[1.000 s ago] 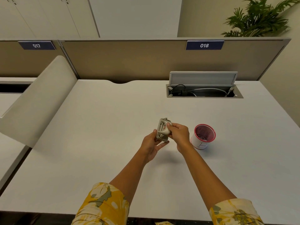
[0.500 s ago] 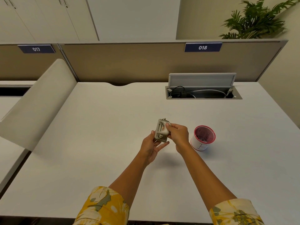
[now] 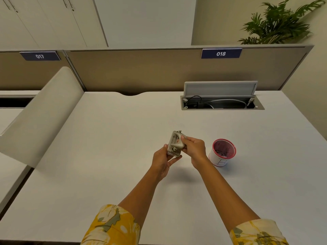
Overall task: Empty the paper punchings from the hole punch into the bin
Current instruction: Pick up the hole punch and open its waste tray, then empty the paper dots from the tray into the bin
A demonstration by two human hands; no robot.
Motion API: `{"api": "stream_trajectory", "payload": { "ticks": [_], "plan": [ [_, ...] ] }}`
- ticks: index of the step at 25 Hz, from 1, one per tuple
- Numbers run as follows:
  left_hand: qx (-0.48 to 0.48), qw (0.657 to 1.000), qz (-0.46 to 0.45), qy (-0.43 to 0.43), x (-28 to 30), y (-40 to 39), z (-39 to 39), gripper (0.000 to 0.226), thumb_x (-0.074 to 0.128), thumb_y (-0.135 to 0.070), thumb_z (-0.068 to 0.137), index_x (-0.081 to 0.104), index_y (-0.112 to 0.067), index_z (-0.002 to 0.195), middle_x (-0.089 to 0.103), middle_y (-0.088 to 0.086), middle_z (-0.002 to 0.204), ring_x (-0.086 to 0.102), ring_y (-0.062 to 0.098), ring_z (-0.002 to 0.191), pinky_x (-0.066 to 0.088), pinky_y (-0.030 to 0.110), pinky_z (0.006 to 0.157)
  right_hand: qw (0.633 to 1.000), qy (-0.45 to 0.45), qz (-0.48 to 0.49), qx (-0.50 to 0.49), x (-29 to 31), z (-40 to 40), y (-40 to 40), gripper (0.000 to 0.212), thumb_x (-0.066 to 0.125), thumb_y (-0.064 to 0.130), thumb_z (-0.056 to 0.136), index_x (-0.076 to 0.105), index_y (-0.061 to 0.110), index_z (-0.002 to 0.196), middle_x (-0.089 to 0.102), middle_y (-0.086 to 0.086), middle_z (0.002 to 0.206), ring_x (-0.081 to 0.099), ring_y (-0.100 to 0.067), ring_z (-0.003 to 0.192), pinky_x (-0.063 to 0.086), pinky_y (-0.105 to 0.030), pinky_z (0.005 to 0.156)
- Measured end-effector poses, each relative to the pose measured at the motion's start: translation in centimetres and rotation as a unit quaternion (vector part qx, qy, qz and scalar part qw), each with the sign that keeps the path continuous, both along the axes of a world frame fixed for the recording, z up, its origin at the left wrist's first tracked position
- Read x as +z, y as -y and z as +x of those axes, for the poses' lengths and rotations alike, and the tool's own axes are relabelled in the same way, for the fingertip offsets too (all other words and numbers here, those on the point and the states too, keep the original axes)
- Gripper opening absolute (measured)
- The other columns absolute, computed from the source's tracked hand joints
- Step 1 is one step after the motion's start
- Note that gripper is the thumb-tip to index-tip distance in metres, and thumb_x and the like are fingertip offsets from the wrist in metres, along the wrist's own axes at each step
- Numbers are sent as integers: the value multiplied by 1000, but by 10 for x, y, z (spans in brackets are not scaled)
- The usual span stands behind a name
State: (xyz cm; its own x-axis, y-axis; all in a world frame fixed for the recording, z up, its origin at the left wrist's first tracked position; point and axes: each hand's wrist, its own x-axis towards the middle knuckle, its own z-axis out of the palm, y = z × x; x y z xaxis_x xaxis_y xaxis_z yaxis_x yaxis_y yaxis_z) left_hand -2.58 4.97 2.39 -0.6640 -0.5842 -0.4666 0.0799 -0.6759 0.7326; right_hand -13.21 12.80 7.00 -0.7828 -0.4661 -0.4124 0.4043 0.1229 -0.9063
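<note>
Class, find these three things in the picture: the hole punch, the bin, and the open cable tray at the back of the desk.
hole punch (image 3: 175,144): head view, on its grey handle.
bin (image 3: 218,160): head view, on its white outer wall.
cable tray (image 3: 220,88): head view, on its raised lid.

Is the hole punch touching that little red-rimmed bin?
Apart. The head view shows the hole punch held up between both hands, with the right hand and a strip of bare desk separating it from the bin.
</note>
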Motion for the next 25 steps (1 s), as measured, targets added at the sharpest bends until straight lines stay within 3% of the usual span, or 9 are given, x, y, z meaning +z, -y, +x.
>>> {"api": "stream_trajectory", "payload": {
  "ticks": [5,9,14,20,22,25],
  "plan": [
    [-5,999,-37,24,1,3,-3,39,34,-22,109,71,-7,109,77,16,97,77,25,90,63,39,75,999,33,-19,6,3,-5,0,30,66,18,91,67,1,116,72,-14,107,70,-22,90,59,-26,71],
    [3,999,-43,24,2,5,-5,39,33,-23,109,66,-4,120,77,16,102,76,27,94,63,38,74,991,118,-63,-8,6,-9,-1,23,59,15,95,65,3,114,69,-12,102,67,-18,85,54,-23,65],
    [21,999,-33,21,2,8,-9,30,39,-23,108,64,-9,116,70,18,118,70,33,108,64,41,74,954,267,-124,-59,6,-15,-5,20,46,12,100,63,2,97,62,-9,82,59,-17,69,54,-27,58],
    [19,999,-24,26,1,8,-10,29,41,-23,107,63,-9,118,72,15,114,71,29,103,64,42,75,912,358,-191,-61,3,-20,-14,30,32,-2,97,62,-1,96,65,-17,89,61,-26,82,61,-31,51],
    [17,999,-24,29,2,6,-11,30,40,-23,108,63,-8,120,72,15,115,71,29,103,64,42,74,913,355,-194,-51,2,-20,-15,28,35,6,99,63,2,98,71,-16,76,60,-24,79,60,-29,51],
    [19,999,-25,29,3,5,-11,29,40,-22,108,66,-10,113,72,15,114,71,31,105,64,41,73,917,343,-198,-40,-1,-24,-20,41,59,42,91,74,4,91,74,-16,74,65,-27,76,60,-32,59]
  ]
}}
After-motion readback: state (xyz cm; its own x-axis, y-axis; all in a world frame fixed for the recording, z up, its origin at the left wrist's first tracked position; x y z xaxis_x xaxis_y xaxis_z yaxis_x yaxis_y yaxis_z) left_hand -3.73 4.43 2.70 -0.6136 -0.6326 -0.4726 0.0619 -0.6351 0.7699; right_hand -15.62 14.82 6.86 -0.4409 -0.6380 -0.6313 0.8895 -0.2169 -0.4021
